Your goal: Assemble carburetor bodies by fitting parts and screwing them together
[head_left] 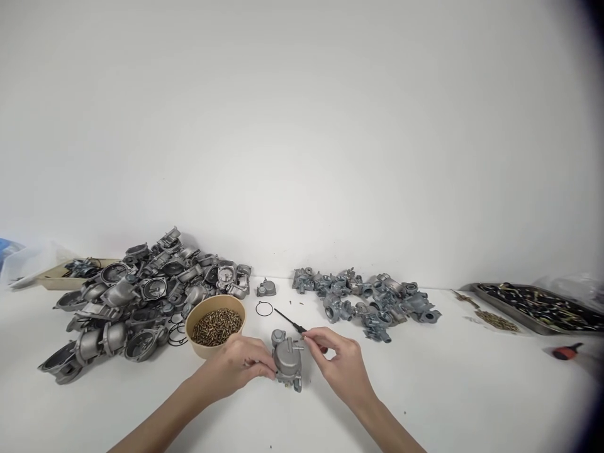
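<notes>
In the middle of the table a grey metal carburetor (287, 357) stands with its rounded bowl facing up. My left hand (243, 362) is closed, its fingertips pinching the carburetor's left side. Just right of the carburetor, my right hand (337, 362) grips a thin screwdriver (291, 322) with a dark shaft. Its tip points up and to the left, away from the carburetor, and most of its handle is hidden by my fingers. A black rubber ring (264, 308) lies flat beyond the tip. Left of it, a round tan bowl (189, 324) holds many small brass-coloured screws (217, 327).
A large heap of metal bowl castings (127, 302) fills the left. Carburetor bodies (368, 302) lie at the back right, and one loose casting (267, 287) near the wall. Farther right are a metal tray (533, 324) of dark parts and an orange-and-black tool (566, 352).
</notes>
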`<action>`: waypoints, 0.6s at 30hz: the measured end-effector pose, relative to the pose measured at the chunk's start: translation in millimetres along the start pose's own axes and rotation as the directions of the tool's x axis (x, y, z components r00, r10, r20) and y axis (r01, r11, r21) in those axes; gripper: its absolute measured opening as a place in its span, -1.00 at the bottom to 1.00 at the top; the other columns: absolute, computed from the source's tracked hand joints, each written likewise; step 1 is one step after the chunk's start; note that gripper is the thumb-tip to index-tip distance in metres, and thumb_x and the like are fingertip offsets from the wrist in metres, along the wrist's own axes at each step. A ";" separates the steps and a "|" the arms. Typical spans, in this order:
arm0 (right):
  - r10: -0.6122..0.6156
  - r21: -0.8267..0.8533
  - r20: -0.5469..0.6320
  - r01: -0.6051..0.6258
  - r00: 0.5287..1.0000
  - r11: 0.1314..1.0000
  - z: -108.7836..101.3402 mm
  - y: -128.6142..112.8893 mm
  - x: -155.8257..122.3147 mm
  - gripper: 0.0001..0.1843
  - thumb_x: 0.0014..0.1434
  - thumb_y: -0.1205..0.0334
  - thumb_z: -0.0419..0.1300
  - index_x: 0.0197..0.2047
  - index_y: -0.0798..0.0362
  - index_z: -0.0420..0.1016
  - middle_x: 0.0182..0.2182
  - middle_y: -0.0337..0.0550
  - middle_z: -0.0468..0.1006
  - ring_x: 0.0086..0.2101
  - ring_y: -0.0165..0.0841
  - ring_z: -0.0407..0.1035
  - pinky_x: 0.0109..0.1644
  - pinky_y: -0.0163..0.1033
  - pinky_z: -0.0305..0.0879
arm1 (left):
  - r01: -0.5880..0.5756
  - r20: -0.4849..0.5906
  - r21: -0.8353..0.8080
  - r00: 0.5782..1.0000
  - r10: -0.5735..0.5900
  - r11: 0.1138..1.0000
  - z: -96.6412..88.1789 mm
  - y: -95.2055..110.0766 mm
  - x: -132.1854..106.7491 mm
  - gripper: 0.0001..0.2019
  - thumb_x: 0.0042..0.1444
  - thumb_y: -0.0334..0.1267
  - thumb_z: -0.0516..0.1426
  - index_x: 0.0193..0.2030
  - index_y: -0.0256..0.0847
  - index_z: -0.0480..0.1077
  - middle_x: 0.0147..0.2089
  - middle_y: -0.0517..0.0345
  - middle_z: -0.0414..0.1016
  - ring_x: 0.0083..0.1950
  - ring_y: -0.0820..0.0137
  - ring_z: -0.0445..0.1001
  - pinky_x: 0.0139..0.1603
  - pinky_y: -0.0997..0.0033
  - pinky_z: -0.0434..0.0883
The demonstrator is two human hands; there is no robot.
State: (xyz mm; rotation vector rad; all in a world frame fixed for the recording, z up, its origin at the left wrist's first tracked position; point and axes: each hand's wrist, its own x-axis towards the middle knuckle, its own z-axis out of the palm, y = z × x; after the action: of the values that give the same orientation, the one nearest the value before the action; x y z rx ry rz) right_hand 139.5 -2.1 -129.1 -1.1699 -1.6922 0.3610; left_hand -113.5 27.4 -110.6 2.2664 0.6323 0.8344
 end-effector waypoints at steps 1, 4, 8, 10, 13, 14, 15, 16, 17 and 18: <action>0.005 0.005 0.003 -0.005 1.000 1.000 0.6 -0.3 0.0 -0.84 0.29 0.16 0.20 -0.25 -0.02 0.60 -0.39 -0.18 0.67 -0.39 -0.27 0.58 -0.38 -0.31 0.47 | 0.001 0.002 0.003 1.000 -0.001 1.000 0.1 0.9 0.3 -0.88 0.22 -0.37 0.26 -0.25 -0.13 0.66 -0.27 0.17 0.66 -0.30 0.43 0.56 -0.26 0.54 0.38; -0.005 0.025 -0.002 0.005 1.000 1.000 2.2 -1.6 0.5 -0.80 0.29 0.12 0.19 -0.27 0.00 0.61 -0.41 -0.16 0.68 -0.42 -0.27 0.58 -0.40 -0.32 0.48 | 0.022 0.007 0.024 1.000 -0.022 0.999 1.6 2.5 0.6 -0.86 0.24 -0.38 0.24 -0.24 -0.12 0.66 -0.30 0.19 0.65 -0.32 0.44 0.54 -0.28 0.55 0.36; -0.021 0.055 0.014 0.020 1.000 0.998 3.8 -2.4 1.1 -0.76 0.30 0.09 0.18 -0.27 0.01 0.61 -0.42 -0.13 0.68 -0.43 -0.27 0.58 -0.50 -0.35 0.44 | 0.043 -0.006 0.026 0.999 -0.043 0.999 5.8 -0.1 -0.6 -0.84 0.24 -0.39 0.20 -0.22 -0.12 0.64 -0.32 0.19 0.65 -0.36 0.43 0.52 -0.31 0.54 0.36; -0.028 0.063 0.031 0.026 0.999 0.998 4.2 -3.3 1.2 -0.75 0.30 0.09 0.18 -0.27 0.01 0.62 -0.40 -0.12 0.69 -0.42 -0.26 0.59 -0.50 -0.34 0.45 | 0.052 -0.020 0.013 0.998 -0.052 0.999 7.7 -2.1 -1.4 -0.82 0.22 -0.42 0.19 -0.20 -0.13 0.63 -0.31 0.17 0.65 -0.37 0.42 0.51 -0.32 0.54 0.36; -0.025 0.049 0.059 0.022 0.998 0.999 3.6 -6.3 1.5 -0.75 0.31 0.12 0.15 -0.27 0.01 0.63 -0.37 -0.12 0.70 -0.39 -0.25 0.60 -0.43 -0.30 0.50 | 0.062 -0.022 -0.017 0.998 -0.062 0.998 8.9 -3.1 -1.8 -0.79 0.18 -0.46 0.18 -0.18 -0.14 0.63 -0.30 0.17 0.65 -0.36 0.42 0.52 -0.32 0.55 0.37; -0.022 0.040 0.063 0.019 0.998 0.999 3.2 -7.5 1.7 -0.75 0.32 0.14 0.15 -0.26 0.01 0.63 -0.36 -0.13 0.70 -0.38 -0.25 0.60 -0.38 -0.29 0.52 | 0.067 -0.021 -0.022 0.997 -0.067 0.998 8.9 -2.7 -1.7 -0.78 0.17 -0.47 0.18 -0.19 -0.14 0.63 -0.30 0.17 0.65 -0.36 0.42 0.52 -0.33 0.55 0.37; -0.020 0.033 0.065 0.018 0.998 0.999 2.8 -8.7 1.8 -0.76 0.32 0.15 0.15 -0.27 0.01 0.63 -0.35 -0.14 0.70 -0.38 -0.26 0.59 -0.34 -0.27 0.53 | 0.072 -0.021 -0.022 0.997 -0.072 0.997 8.7 -2.0 -1.5 -0.78 0.17 -0.48 0.17 -0.19 -0.14 0.63 -0.31 0.17 0.65 -0.37 0.43 0.51 -0.34 0.55 0.37; -0.018 0.027 0.066 0.017 0.998 1.000 2.3 -9.6 1.8 -0.76 0.31 0.17 0.15 -0.27 0.01 0.63 -0.34 -0.14 0.70 -0.38 -0.27 0.59 -0.31 -0.26 0.54 | 0.074 -0.025 -0.019 0.997 -0.075 0.997 8.5 -1.1 -1.2 -0.77 0.16 -0.48 0.16 -0.20 -0.14 0.63 -0.32 0.16 0.64 -0.38 0.43 0.50 -0.35 0.56 0.36; -0.019 0.024 0.068 0.017 0.997 1.000 1.9 -10.1 1.8 -0.77 0.31 0.18 0.15 -0.27 0.00 0.63 -0.34 -0.15 0.70 -0.38 -0.27 0.59 -0.30 -0.26 0.54 | 0.074 -0.030 -0.013 0.997 -0.075 0.997 8.2 -0.2 -0.9 -0.76 0.17 -0.48 0.15 -0.21 -0.14 0.63 -0.32 0.16 0.63 -0.39 0.44 0.49 -0.36 0.56 0.36; -0.021 0.025 0.072 0.019 0.997 1.000 1.6 -10.4 1.7 -0.77 0.31 0.19 0.15 -0.27 0.00 0.63 -0.34 -0.16 0.70 -0.38 -0.28 0.58 -0.30 -0.26 0.53 | 0.072 -0.031 -0.009 0.997 -0.072 0.997 8.1 0.6 -0.6 -0.76 0.18 -0.48 0.14 -0.21 -0.15 0.63 -0.33 0.15 0.62 -0.39 0.44 0.48 -0.37 0.55 0.35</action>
State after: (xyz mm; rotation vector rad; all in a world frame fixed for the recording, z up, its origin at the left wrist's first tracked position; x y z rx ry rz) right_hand 132.6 -5.3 -121.6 -1.1334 -1.7563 0.4148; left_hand -108.1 23.4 -115.3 2.2142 0.7195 0.8375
